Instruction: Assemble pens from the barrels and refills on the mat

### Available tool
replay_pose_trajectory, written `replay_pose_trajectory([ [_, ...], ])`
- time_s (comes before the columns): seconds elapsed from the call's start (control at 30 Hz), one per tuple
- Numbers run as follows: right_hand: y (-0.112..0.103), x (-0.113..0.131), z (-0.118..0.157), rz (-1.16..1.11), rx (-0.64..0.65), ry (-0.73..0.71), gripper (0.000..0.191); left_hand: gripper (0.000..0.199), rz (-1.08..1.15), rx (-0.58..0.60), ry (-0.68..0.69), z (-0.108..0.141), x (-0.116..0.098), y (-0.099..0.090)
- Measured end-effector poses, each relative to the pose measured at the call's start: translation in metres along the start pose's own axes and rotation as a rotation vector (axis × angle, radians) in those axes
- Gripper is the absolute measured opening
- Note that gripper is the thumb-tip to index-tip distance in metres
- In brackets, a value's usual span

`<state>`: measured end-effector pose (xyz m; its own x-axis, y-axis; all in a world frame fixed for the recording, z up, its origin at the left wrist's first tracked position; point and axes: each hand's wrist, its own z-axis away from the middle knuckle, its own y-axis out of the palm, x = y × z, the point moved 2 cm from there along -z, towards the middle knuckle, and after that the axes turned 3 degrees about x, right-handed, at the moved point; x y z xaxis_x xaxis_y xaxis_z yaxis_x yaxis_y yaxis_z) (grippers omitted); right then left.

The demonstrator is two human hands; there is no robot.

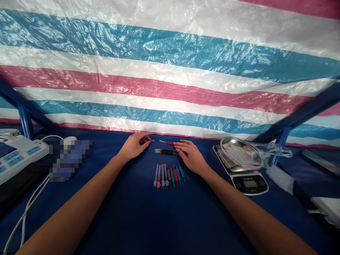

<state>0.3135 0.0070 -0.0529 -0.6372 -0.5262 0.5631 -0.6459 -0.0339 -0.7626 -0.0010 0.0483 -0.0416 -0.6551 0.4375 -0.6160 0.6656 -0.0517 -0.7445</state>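
Short red-and-silver pen pinched between the fingertips of the left hand, its far end pointing right, toward the middle of the table. Just right of it, between the 2 hands, a thin red pen lying loose, its end just beside the fingers of the right hand. Right hand open, palm down, resting on the table and gripping nothing. Directly below the red pen, a bundle of about 4 dark pens, side by side and lying flat, right ends near those same fingers; contact impossible to tell from this view. Lower down, nearer the body, a fanned row of about 10 pens with red, teal, blue, grey and brown grips, spread out between the forearms.

Well off to the right, a digital scale with a steel dish tilted on top and a clear plastic bag just beside it. Off to the left, a white power strip with blue sockets, a white cable and, near the strip, an object too blurred to tell. Under everything, a dark blue cloth; behind, a striped tarp in blue, pink and white on a blue metal frame.
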Motion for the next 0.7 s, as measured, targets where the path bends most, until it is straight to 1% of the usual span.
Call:
replay_pose_trajectory([
  [0.1, 0.0005, 0.0011, 0.0002, 0.008, 0.023, -0.009, 0.033, 0.045, 0.002, -0.003, 0.031, 0.0000, -0.0058, 0.0052],
  [0.2, 0.0010, 0.0011, -0.0001, 0.011, 0.046, -0.027, 0.033, 0.041, -0.004, -0.007, 0.063, -0.0006, -0.0068, 0.0091],
  [0.4, -0.0009, 0.0026, -0.0013, -0.003, 0.047, -0.042, 0.032, 0.031, 0.001, 0.006, 0.084, -0.0019, -0.0048, 0.0095],
  [0.6, -0.0015, 0.0046, -0.0016, -0.027, 0.077, -0.072, 0.031, 0.028, -0.024, -0.018, 0.085, -0.0031, -0.0029, 0.0105],
  [0.7, -0.0010, 0.0046, -0.0014, -0.025, 0.084, -0.084, 0.032, 0.029, -0.035, -0.004, 0.101, -0.0033, -0.0032, 0.0110],
])
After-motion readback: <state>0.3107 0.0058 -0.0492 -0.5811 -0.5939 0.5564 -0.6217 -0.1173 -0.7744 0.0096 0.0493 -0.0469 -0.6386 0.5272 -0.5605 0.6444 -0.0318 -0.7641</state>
